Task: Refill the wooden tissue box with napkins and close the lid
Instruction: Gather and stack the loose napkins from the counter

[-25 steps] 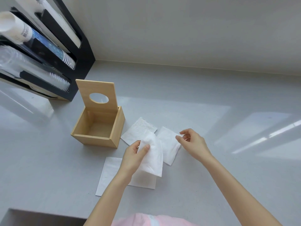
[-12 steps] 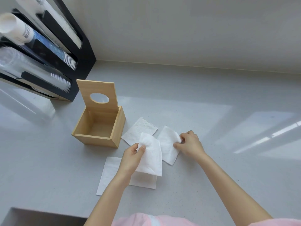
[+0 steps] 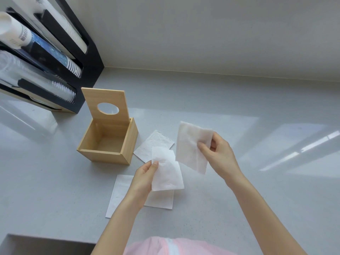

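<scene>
We're holding one napkin per hand now: right hand is pinching the second napkin btwn thumb and fingers, and it's hanging clear of the counter. A sec ago that sheet was lying flat w/ the right hand just closing on its edge, so the pickup is done. Left hand is pinching the first napkin at its upper left corner, same grip as before, sheet drooping above the counter. Wooden tissue box is sitting left of both hands, lid standing upright at the back, inside looking empty, so nothing's loaded yet. We're still leaving two on the counter: a third napkin just beside the box, a fourth napkin partly under the left forearm. Prob stacking the two held sheets next, then dropping them in; thin paper, likely to crumple or slip.
</scene>
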